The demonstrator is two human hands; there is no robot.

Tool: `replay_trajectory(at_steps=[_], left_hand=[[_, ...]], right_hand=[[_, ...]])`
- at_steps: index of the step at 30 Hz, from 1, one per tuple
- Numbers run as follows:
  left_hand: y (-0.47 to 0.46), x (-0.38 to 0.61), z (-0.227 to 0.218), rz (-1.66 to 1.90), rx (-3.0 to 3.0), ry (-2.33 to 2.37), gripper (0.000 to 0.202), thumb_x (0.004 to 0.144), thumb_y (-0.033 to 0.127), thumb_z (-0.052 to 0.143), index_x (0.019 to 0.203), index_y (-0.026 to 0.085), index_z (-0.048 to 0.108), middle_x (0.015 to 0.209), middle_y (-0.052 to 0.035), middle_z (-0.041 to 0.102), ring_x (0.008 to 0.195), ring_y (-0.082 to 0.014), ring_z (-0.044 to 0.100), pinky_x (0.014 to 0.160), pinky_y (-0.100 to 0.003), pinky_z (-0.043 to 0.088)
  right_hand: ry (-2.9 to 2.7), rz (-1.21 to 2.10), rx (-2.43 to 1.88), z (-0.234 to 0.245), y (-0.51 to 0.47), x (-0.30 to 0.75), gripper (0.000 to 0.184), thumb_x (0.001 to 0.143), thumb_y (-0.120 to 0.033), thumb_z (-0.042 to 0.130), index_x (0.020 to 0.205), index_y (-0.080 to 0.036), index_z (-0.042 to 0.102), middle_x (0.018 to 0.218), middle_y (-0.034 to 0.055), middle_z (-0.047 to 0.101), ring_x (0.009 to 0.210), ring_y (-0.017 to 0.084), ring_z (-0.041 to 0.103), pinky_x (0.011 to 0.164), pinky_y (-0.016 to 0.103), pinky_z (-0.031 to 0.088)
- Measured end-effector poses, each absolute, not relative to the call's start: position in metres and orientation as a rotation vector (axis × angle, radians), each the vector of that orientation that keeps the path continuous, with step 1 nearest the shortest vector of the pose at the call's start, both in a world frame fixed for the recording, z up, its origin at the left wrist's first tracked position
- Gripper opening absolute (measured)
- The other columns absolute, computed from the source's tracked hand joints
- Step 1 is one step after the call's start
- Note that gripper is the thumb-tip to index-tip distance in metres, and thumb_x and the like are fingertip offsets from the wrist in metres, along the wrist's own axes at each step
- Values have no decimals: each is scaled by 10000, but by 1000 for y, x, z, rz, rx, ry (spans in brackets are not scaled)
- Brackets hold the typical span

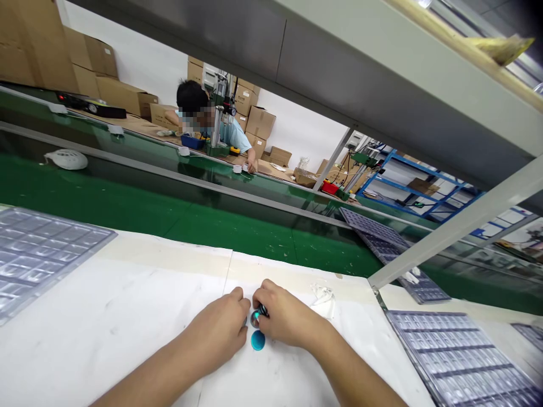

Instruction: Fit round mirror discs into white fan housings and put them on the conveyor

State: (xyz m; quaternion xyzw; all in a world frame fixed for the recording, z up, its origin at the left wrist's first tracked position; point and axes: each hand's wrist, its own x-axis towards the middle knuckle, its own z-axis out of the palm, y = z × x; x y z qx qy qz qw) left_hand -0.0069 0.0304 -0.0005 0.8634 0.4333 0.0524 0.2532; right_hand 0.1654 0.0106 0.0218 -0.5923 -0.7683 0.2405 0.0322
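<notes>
Teal discs sit at the middle of our view on the white-sheeted desk [127, 322]: one round teal disc [258, 340] lies flat just below our hands, and a second disc [255, 319] sits between them, partly hidden. Our left hand [216, 328] is curled narrow against that second disc, though we cannot tell whether it grips it. Our right hand [286, 314] pinches a small dark striped piece [263, 310] at the disc's edge. Crumpled clear film [322, 299] lies just beside the right hand, and clear blister trays [42, 260] lie to either side. Beyond runs a green conveyor belt [169, 226], and across it a co-worker [199, 107] sits beside a bench drill [220, 113], with cardboard boxes [258, 121] behind
</notes>
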Motion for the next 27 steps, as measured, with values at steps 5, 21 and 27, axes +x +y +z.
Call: replay_trajectory(at_steps=[5, 21, 27], left_hand=[[28, -13, 2, 148, 2327, 1183, 132, 751, 128, 443, 665, 222, 477, 823, -40, 569, 598, -185, 575, 516, -312, 374], [17, -14, 7, 80, 2343, 1153, 249, 752, 108, 447, 874, 191, 648, 982, -119, 638, 775, -267, 661, 624, -368, 516], [15, -13, 10, 67, 2362, 1179, 270, 712, 74, 471, 899, 155, 648, 947, -129, 651, 766, -278, 675, 623, -374, 526]], right_hand=[[-2339, 779, -1816, 23, 8, 169, 78, 810, -204, 573, 877, -216, 611, 972, 17, 587, 763, 149, 586, 611, 240, 417], [-2489, 695, -1817, 29, 0, 153, 126, 817, -172, 530, 909, -183, 616, 943, 44, 536, 726, 172, 563, 552, 265, 332], [-2487, 698, -1812, 25, 0, 148, 154, 789, -166, 551, 928, -191, 614, 950, 40, 518, 674, 155, 520, 535, 256, 319]])
